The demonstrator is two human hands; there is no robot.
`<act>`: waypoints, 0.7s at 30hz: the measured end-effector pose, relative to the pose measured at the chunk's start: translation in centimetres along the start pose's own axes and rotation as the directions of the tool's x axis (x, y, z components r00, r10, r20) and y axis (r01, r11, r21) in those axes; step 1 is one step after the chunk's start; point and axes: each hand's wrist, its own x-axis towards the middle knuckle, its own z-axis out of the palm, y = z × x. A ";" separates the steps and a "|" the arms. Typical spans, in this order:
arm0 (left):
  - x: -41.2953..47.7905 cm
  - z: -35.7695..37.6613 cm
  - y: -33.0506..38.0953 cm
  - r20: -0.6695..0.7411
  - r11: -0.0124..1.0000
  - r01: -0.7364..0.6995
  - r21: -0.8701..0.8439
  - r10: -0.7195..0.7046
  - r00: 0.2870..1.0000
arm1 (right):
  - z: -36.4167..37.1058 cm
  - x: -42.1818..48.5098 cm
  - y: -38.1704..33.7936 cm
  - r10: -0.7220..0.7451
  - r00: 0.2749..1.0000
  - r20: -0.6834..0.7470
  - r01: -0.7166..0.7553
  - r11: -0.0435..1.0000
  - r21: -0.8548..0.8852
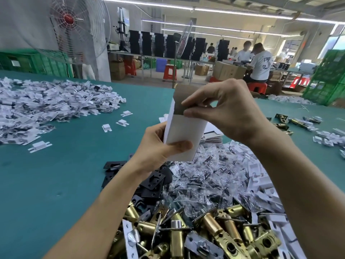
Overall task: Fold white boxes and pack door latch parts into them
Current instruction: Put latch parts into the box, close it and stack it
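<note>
Above the teal surface (56, 165), a white box (184, 135) stands upright in the air between both hands, well clear of the heaps below it. The left hand (158, 148) grips its lower half, with the fingers curled behind and the thumb (179, 145) pressed flat on the front face. The right hand (224, 113) is at the top, where forefinger and thumb are closed in a pinch on the edge of the open flap (183, 98). The flap stands up and shows its brown inner side.

This looks like the folding step: the body is already squared into a sleeve and the top end is being worked. Whether anything is inside cannot be told, as the mouth faces away from the camera.

The next move probably depends on that. If the box is empty, the flap should stay up while the right hand lets go and reaches down for a part. Brass latches (211, 227) lie nearest the person, with black plates (153, 182) and clear bags (197, 176) of small hardware just beyond. If it is full, the flap needs creasing over and its tongue tucking in. Meanwhile the left grip must keep the walls square without crushing them.
</note>
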 end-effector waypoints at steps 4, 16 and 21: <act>0.0 0.0 0.1 -0.077 0.999 -0.003 -0.054 -0.001 0.997 | 0.1 -0.1 1.0 -0.029 0.999 -0.030 0.024 0.987 -0.161; 0.0 0.5 0.9 -0.029 0.942 -0.082 -0.327 0.077 0.997 | -2.9 -11.1 11.0 0.672 0.719 -0.178 -0.692 0.715 -0.096; -0.2 1.1 0.3 0.047 0.966 -0.048 -0.253 0.061 0.997 | -2.4 -13.2 12.4 0.773 0.634 -0.023 -0.731 0.589 -0.344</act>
